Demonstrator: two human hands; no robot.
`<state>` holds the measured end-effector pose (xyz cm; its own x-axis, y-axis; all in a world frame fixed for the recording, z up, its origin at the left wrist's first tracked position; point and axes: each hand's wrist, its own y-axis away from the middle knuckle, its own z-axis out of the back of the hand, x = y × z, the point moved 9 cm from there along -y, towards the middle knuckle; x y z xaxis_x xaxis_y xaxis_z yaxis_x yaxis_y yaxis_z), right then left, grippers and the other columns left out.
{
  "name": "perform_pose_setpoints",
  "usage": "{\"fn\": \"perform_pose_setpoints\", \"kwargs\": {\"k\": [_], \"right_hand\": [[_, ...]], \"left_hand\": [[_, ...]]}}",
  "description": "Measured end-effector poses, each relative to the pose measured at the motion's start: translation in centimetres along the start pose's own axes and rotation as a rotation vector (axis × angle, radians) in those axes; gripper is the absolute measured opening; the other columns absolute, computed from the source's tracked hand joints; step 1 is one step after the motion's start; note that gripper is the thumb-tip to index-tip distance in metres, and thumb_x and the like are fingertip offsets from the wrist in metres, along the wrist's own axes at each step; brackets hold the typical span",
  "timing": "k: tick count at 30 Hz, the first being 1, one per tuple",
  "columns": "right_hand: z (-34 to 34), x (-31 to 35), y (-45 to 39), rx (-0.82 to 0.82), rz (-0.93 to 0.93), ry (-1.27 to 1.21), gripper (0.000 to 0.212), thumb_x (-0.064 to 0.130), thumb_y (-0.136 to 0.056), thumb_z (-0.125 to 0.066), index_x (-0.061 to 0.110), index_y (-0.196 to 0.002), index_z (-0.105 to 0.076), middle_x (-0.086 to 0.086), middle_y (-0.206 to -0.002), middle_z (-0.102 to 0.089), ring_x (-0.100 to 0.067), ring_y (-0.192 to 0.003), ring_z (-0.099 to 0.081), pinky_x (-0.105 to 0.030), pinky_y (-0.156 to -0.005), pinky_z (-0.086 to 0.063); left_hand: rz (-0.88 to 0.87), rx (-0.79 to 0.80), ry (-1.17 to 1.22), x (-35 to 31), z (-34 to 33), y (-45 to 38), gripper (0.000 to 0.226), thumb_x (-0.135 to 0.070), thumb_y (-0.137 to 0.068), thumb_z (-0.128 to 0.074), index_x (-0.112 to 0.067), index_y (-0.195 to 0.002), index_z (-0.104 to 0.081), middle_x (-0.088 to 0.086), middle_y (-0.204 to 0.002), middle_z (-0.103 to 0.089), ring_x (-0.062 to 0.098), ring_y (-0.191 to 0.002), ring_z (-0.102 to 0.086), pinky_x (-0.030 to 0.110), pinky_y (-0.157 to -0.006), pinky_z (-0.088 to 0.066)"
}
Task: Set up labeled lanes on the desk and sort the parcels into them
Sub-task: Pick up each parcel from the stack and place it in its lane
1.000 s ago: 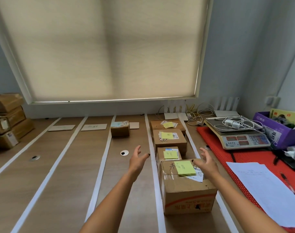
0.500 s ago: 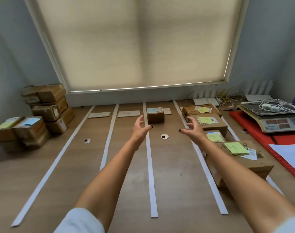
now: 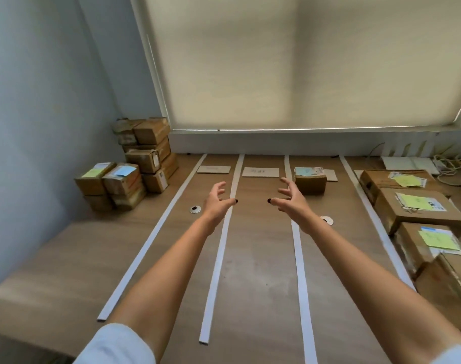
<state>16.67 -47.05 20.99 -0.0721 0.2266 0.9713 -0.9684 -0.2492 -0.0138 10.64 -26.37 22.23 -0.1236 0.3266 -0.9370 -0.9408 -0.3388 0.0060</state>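
Both my arms reach forward over the wooden desk [image 3: 66, 258]. My left hand [image 3: 216, 202] and my right hand [image 3: 289, 199] hover with fingers spread and hold nothing. White tape strips [image 3: 218, 248] divide the desk into lanes. Cardboard labels [image 3: 260, 172] lie at the far end of the lanes. A small parcel [image 3: 310, 179] sits in the lane just right of my right hand. Several parcels with yellow notes [image 3: 415, 208] fill the rightmost lane. A stack of unsorted parcels [image 3: 129, 177] stands at the far left corner.
A closed roller blind [image 3: 303, 61] covers the window behind the desk. Two round cable grommets [image 3: 195, 209] sit in the desk. White cables and a white device [image 3: 408, 164] lie at the far right. The wall [image 3: 40, 101] bounds the left side.
My view has swung left, away from the right lane's parcels toward the stack at the left. Both hands moved left with it and stay empty, fingers spread.
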Motion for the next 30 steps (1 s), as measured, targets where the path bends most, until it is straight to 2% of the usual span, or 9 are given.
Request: {"fn": "perform_pose_setpoints", "kwargs": {"k": [3, 9, 14, 17, 23, 27, 30], "right_hand": [[-4.6, 1.7, -1.4, 0.052, 0.015, -0.044, 0.074, 0.016, -0.083, -0.067, 0.026, -0.144, -0.025, -0.014, -0.144, -0.035, -0.029, -0.127, -0.041, -0.036, -0.095, -0.043], [-12.8, 4.1, -4.2, 0.037, 0.055, -0.016, 0.079, 0.017, -0.08, -0.071, 0.029, -0.143, -0.026, -0.015, -0.143, -0.036, -0.029, -0.126, -0.043, -0.041, -0.1, -0.044], [-19.2, 5.7, -5.3, -0.038, 0.055, 0.009, 0.081, 0.012, -0.08, -0.072, 0.029, -0.143, -0.025, -0.015, -0.142, -0.037, -0.021, -0.116, -0.043, -0.03, -0.089, -0.042], [-23.4, 6.7, -5.5, -0.051, 0.059, 0.033, 0.083, 0.008, -0.078, -0.073, 0.027, -0.144, -0.025, -0.014, -0.142, -0.037, -0.026, -0.125, -0.042, -0.028, -0.086, -0.042], [-30.5, 8.9, -6.6, -0.025, 0.058, 0.038, 0.085, 0.008, -0.076, -0.074, 0.029, -0.144, -0.027, -0.016, -0.14, -0.04, -0.028, -0.121, -0.047, -0.035, -0.091, -0.048], [-34.8, 10.4, -7.4, 0.029, 0.07, 0.034, 0.084, 0.005, -0.077, -0.073, 0.026, -0.144, -0.026, -0.016, -0.14, -0.039, -0.029, -0.122, -0.046, -0.029, -0.084, -0.046], [-37.7, 10.9, -8.3, 0.049, 0.078, 0.026, 0.085, 0.008, -0.077, -0.073, 0.026, -0.144, -0.026, -0.016, -0.142, -0.038, -0.03, -0.124, -0.045, -0.033, -0.088, -0.047]], "left_hand": [[0.004, -0.023, 0.023, 1.3, 2.5, -1.9, 0.059, -0.013, -0.086, -0.062, -0.025, -0.138, -0.037, 0.007, -0.141, -0.041, 0.024, -0.125, -0.043, 0.031, -0.092, -0.037], [-0.055, 0.063, 0.068, 3.1, 7.0, -6.2, 0.06, -0.015, -0.086, -0.063, -0.025, -0.139, -0.037, 0.006, -0.142, -0.04, 0.025, -0.127, -0.042, 0.033, -0.092, -0.037], [-0.11, 0.142, 0.075, 5.3, 13.7, -9.4, 0.063, -0.011, -0.084, -0.065, -0.026, -0.139, -0.038, 0.006, -0.141, -0.043, 0.027, -0.127, -0.043, 0.036, -0.095, -0.041], [-0.138, 0.177, 0.079, 6.2, 17.9, -10.3, 0.066, -0.008, -0.083, -0.066, -0.025, -0.14, -0.037, 0.007, -0.143, -0.041, 0.028, -0.13, -0.041, 0.039, -0.099, -0.04], [-0.15, 0.143, 0.069, 7.7, 24.7, -11.4, 0.07, -0.006, -0.082, -0.067, -0.025, -0.141, -0.035, 0.008, -0.147, -0.036, 0.029, -0.134, -0.036, 0.042, -0.105, -0.038], [-0.119, 0.111, 0.033, 9.2, 28.3, -12.0, 0.071, -0.007, -0.081, -0.068, -0.023, -0.142, -0.034, 0.008, -0.147, -0.036, 0.029, -0.135, -0.036, 0.043, -0.106, -0.038], [-0.108, 0.082, 0.003, 10.6, 31.0, -13.1, 0.071, -0.009, -0.082, -0.068, -0.024, -0.142, -0.034, 0.008, -0.147, -0.036, 0.028, -0.135, -0.036, 0.041, -0.105, -0.037]]}}
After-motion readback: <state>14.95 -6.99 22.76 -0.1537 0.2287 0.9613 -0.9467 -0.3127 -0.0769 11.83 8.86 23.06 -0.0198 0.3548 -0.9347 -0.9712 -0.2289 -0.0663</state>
